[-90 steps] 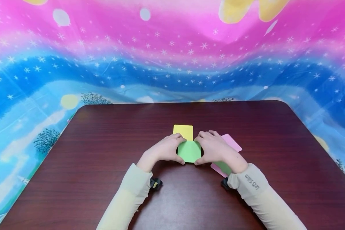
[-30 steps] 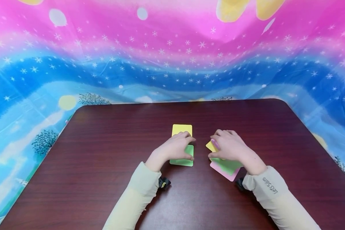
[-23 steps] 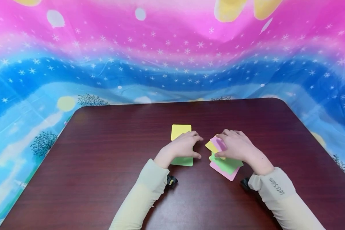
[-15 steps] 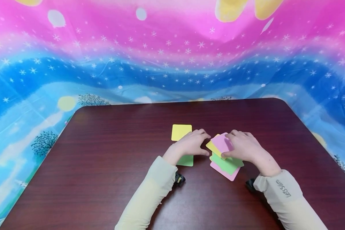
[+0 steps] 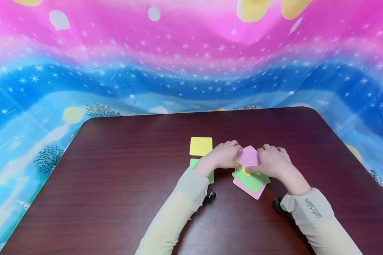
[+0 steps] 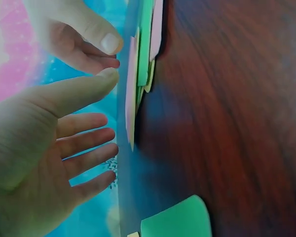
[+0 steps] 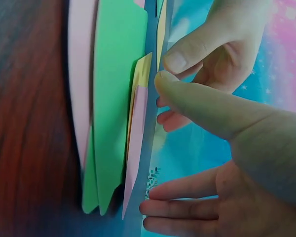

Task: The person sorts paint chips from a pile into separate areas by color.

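A loose pile of square cards lies right of the table's middle: a pink card point(image 5: 248, 156) over a yellow card point(image 5: 244, 171), then a green card point(image 5: 251, 181) and another pink card point(image 5: 256, 194) nearer me. My left hand point(image 5: 222, 156) is at the top pink card's left edge, my right hand point(image 5: 272, 162) at its right. Thumb and fingers of each are spread apart. In the left wrist view the left hand's fingers point(image 6: 89, 158) are nearly straight beside the pile. The right wrist view shows the right hand's fingers point(image 7: 182, 207) extended, its thumb point(image 7: 197, 101) close over the cards.
A single yellow card point(image 5: 201, 146) lies left of the pile. Just nearer me is a green card point(image 5: 193, 163), partly hidden under my left wrist. The dark wooden table point(image 5: 115, 184) ends at a patterned cloth backdrop point(image 5: 191, 81).
Both hands were around the left green card; they have moved right to the pile. The right hand went first, the left followed. The left green card now sits slightly apart from the yellow one.
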{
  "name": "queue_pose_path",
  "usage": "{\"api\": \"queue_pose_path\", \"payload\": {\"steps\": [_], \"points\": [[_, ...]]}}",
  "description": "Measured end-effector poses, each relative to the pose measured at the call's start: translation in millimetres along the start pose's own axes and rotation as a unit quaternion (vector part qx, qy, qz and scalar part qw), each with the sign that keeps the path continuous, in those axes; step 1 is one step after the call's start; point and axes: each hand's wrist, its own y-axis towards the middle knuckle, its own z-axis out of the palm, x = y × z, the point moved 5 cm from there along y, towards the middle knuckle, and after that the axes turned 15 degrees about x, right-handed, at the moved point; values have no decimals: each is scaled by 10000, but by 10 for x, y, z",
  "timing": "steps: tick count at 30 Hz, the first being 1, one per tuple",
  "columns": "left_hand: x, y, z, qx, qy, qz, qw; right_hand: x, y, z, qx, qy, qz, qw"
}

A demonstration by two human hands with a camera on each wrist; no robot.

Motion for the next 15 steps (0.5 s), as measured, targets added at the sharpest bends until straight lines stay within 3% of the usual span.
{"api": "queue_pose_path", "payload": {"steps": [15], "points": [[-29, 156, 5, 473, 219, -144, 9985, -70, 119, 76, 171, 74, 81, 9998]]}}
